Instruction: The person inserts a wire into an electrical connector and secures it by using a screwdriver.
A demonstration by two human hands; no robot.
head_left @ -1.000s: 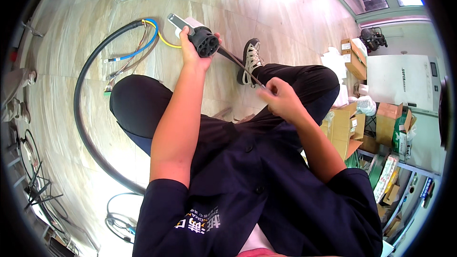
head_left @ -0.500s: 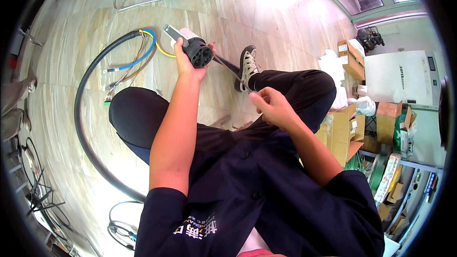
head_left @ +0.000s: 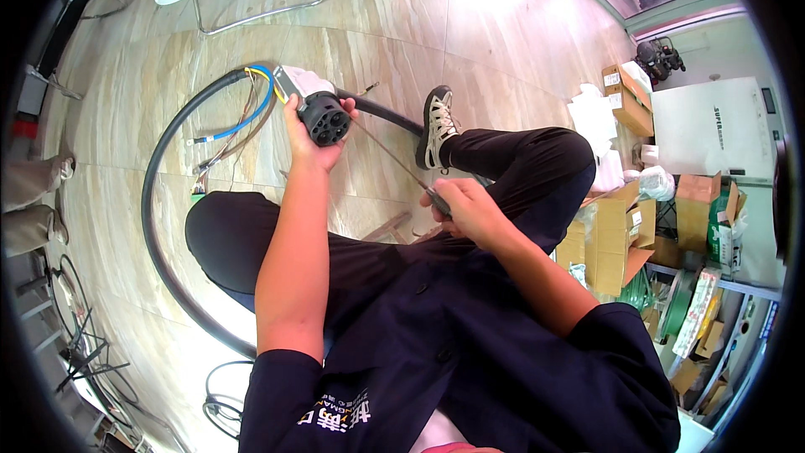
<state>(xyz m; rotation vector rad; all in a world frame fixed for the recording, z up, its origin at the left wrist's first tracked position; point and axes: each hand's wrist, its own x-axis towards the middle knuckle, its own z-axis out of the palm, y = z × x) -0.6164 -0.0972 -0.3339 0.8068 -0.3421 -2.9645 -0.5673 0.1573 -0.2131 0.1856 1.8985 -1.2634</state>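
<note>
I have left fingers (head_left: 293, 116) wrapped round the round-faced black-and-white plastic connector (head_left: 325, 122), right fingers (head_left: 454, 193) closed on the dark-handled, thin metal rod (head_left: 391, 154) right of it, which crooked pressure could make skid.

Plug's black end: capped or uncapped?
Uncapped: the plug in the left hand shows its round holes, with no cover over them.

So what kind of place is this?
Probably a workshop: cardboard boxes sit beside a crowded shelf, a thick black cable curls across the floor, and the left hand holds a round connector.
</note>
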